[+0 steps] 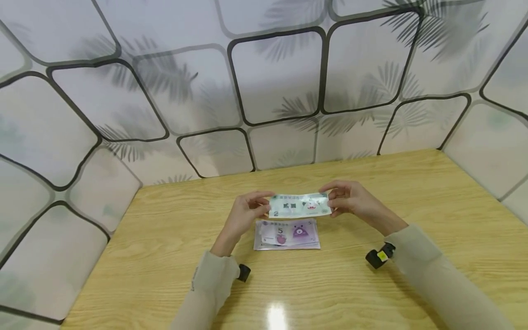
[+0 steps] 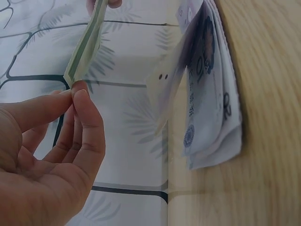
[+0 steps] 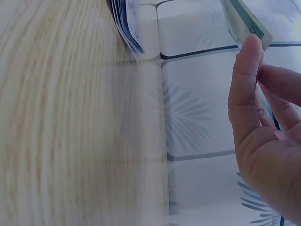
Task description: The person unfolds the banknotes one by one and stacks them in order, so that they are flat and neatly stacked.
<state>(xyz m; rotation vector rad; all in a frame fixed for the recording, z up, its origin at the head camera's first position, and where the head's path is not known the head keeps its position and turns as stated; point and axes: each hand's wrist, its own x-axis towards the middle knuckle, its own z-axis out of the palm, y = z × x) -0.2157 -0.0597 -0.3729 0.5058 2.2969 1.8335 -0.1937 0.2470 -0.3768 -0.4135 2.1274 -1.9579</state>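
A green play banknote (image 1: 300,205) marked 2, with a cartoon face on it, is held up level between both hands. My left hand (image 1: 243,213) pinches its left end between thumb and fingertips; in the left wrist view the green note (image 2: 87,47) shows edge-on as a thin layered strip. At the other end my right hand (image 1: 352,204) pinches a corner with thumb and fingers. Just below, on the table, lies a stack of play banknotes (image 1: 288,234) with a purple 5 on top. In the left wrist view the stack (image 2: 211,94) looks loose, its upper note lifting away.
The light wood table (image 1: 313,288) runs back to a pale patterned curtain (image 1: 280,78) with black outlines and leaf prints. Its folds rise along the left and right sides too. Small black wrist cameras (image 1: 375,259) sit at the sleeve cuffs.
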